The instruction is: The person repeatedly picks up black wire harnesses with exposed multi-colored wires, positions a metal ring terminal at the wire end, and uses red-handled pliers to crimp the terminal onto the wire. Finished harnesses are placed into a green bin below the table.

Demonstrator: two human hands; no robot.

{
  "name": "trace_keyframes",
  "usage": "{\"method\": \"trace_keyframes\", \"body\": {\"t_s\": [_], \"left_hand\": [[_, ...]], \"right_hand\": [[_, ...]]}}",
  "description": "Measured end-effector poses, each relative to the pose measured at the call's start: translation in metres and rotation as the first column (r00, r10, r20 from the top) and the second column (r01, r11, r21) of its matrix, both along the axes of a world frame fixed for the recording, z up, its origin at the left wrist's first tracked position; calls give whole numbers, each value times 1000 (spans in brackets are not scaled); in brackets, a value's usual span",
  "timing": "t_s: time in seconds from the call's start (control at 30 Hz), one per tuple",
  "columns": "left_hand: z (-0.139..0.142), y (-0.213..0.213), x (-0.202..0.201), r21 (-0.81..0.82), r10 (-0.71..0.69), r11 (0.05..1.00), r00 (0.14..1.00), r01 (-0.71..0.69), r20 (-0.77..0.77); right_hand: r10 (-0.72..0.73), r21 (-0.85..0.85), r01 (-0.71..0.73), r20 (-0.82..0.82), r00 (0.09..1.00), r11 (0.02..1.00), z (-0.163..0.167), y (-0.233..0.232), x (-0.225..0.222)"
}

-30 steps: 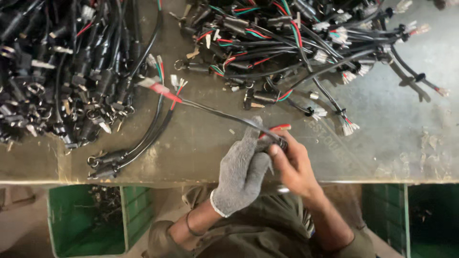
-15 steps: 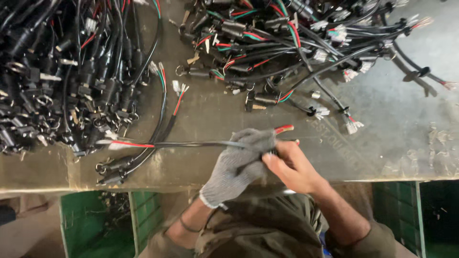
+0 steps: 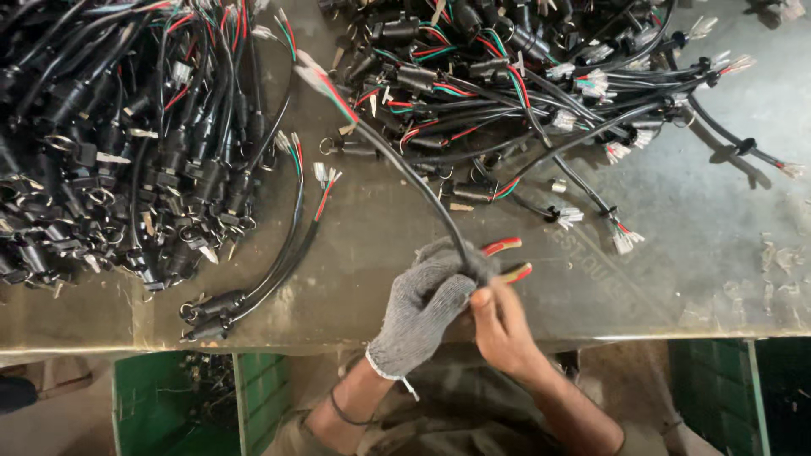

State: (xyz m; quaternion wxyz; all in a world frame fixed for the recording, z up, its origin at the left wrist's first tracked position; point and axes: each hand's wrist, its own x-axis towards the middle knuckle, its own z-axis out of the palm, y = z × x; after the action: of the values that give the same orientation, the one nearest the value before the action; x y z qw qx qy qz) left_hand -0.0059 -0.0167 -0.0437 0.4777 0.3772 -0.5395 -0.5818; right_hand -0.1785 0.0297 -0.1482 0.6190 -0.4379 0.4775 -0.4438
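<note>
Your left hand (image 3: 422, 308), in a grey knit glove, is closed in a firm grip round the near end of one black cable (image 3: 405, 169). Your bare right hand (image 3: 503, 325) pinches the same end from the 5 o'clock side, thumb tip pressed against the glove. Two red-tipped leads (image 3: 504, 257) stick out of the grip toward 2 o'clock, just above the near edge of the metal surface (image 3: 701, 253).

From your hands the cable's long axis runs toward 11 o'clock, lifted over the surface, and its far end, with red, green and white wires (image 3: 317, 74), points at the top of the view.

As for progress, I judge this one piece to be in hand and most of the work left: a big tangle of cables (image 3: 541, 76) lies at 1 o'clock, and a denser heap (image 3: 110, 143) lies at 10 o'clock. Which heap is finished, I cannot tell. Green crates (image 3: 160, 397) sit below the surface edge.
</note>
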Motion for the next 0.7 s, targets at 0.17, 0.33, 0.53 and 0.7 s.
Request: {"method": "trace_keyframes", "body": {"t_s": [0.17, 0.33, 0.53, 0.7], "left_hand": [[-6, -7, 1, 185, -112, 975, 991, 123, -69], [2, -5, 24, 182, 72, 982, 983, -41, -170], [28, 2, 34, 143, -40, 989, 999, 35, 28], [48, 10, 37, 161, -257, 948, 958, 276, -128]], "right_hand": [[-541, 420, 409, 267, 798, 810, 64, -42, 24], [-191, -512, -498, -806, 560, 700, 119, -68, -10], [-110, -233, -509, -959, 261, 828, 81, -61, -23], [54, -52, -54, -9, 999, 997, 83, -56, -43]]}}
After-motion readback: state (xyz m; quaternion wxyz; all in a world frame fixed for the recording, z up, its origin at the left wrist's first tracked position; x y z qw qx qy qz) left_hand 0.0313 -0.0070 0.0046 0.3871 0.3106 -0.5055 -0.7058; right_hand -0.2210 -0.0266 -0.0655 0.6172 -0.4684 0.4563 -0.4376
